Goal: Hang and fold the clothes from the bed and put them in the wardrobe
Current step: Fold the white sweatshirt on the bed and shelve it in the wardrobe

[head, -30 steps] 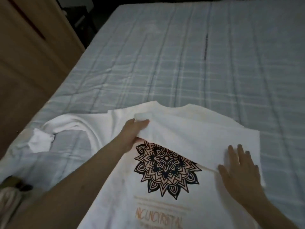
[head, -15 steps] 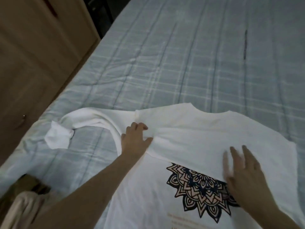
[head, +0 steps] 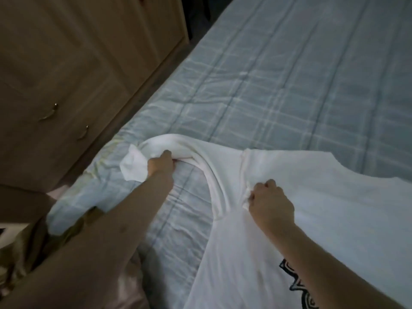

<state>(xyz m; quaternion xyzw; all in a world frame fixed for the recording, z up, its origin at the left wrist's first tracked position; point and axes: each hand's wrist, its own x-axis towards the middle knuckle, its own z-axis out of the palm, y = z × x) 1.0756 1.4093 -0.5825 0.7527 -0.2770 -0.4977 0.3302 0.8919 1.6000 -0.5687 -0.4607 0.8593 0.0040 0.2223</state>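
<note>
A white long-sleeved shirt (head: 312,197) with a black mandala print (head: 298,284) lies flat on the pale blue checked bed (head: 278,90). Its left sleeve (head: 178,146) curves out toward the bed's left edge, ending in a cuff (head: 132,163). My left hand (head: 160,166) grips that sleeve near the cuff. My right hand (head: 269,201) pinches a bunch of cloth at the shirt's shoulder, where the sleeve joins the body.
A wooden wardrobe (head: 78,63) with two metal handles (head: 48,113) stands close along the bed's left side. Olive and pink cloth (head: 33,253) lies bunched at the lower left by the bed corner.
The view has swung left. My left hand moved out from the shoulder to the sleeve and took hold of it. My right hand left the folded side and closed on the shoulder cloth.
</note>
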